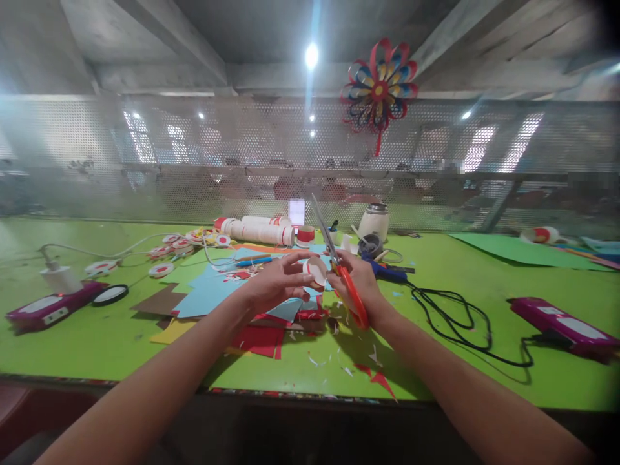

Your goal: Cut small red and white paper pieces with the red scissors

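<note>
My left hand (pixel 278 279) holds the cut end of a white paper cup (pixel 317 272) between its thumb and fingers, its round inside turned toward me. In my right hand (pixel 363 281) are scissors with orange handles (pixel 352 298); the metal blades point up and away, just right of the cup piece. My right fingertips are close to the cup piece, and I cannot tell if they touch it. Below both hands lie light blue paper (pixel 206 294), red paper (pixel 261 340) and small paper scraps (pixel 346 371) on the green table (pixel 300 371).
Stacked paper cups (pixel 256 231) lie farther back, with a jar (pixel 376 221) to their right. A blue glue gun (pixel 387 270) trails a black cable toward a purple power strip (pixel 562 323). Another purple strip (pixel 58 307) is at left. A paper flower (pixel 379 89) hangs above the perforated partition (pixel 271 142).
</note>
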`<state>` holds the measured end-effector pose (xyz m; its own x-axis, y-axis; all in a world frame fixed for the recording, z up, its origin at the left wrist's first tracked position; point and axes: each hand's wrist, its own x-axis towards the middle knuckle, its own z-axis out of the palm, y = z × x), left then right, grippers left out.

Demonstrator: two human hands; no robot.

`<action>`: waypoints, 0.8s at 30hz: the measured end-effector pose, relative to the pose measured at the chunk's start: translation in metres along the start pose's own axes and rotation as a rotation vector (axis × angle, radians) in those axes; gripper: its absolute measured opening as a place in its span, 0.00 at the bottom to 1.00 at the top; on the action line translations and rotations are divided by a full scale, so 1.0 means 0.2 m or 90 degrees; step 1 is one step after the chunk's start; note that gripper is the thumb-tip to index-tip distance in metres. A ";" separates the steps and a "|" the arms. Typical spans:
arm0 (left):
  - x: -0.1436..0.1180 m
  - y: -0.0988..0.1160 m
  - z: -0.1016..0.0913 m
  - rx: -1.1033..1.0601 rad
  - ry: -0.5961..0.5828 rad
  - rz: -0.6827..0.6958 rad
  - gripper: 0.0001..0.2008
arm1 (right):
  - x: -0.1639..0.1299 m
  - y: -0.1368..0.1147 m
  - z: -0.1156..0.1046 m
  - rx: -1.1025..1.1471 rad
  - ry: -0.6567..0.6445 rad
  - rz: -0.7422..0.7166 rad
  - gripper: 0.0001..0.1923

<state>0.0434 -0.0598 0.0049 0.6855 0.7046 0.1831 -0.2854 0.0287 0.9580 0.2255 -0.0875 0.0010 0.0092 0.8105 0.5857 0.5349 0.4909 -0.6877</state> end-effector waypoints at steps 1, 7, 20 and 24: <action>0.00 0.00 0.01 0.015 0.005 0.009 0.24 | 0.00 0.00 0.00 0.003 0.001 0.004 0.22; 0.00 0.00 0.03 0.008 0.031 0.042 0.19 | -0.02 -0.02 0.02 0.041 0.016 0.026 0.18; 0.02 0.09 -0.09 -0.225 0.192 0.043 0.15 | -0.06 -0.04 0.04 0.072 -0.026 0.059 0.16; 0.04 0.09 -0.11 -0.252 0.223 0.063 0.14 | -0.07 -0.04 0.05 0.070 -0.066 0.058 0.14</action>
<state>0.0290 -0.0389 0.0185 0.3981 0.9096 0.1189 -0.6140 0.1679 0.7712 0.2134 -0.1003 -0.0064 -0.0371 0.8795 0.4744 0.4408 0.4405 -0.7821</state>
